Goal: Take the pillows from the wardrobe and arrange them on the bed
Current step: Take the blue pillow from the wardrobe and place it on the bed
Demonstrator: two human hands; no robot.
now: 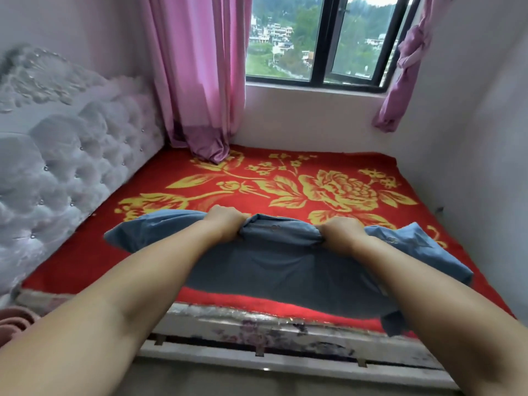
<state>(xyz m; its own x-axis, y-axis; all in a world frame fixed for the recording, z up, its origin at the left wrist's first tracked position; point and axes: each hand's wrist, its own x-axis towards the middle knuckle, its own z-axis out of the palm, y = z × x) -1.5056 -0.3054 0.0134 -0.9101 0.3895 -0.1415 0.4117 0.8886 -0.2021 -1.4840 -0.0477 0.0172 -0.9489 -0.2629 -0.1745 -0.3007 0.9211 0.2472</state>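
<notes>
A blue pillow (280, 270) is held out over the near edge of the bed (285, 178), which is covered by a red blanket with yellow flowers. My left hand (224, 221) grips the pillow's far top edge left of centre. My right hand (341, 232) grips the same edge to the right. The cloth bunches between both fists. The pillow's lower part sags toward the bed's front edge. The wardrobe is out of view.
A white tufted headboard (65, 172) runs along the left. Pink curtains (197, 81) hang onto the bed's far left corner beside a window (320, 41). A white wall closes the right side. The mattress edge and bed frame (257, 335) lie just below my arms.
</notes>
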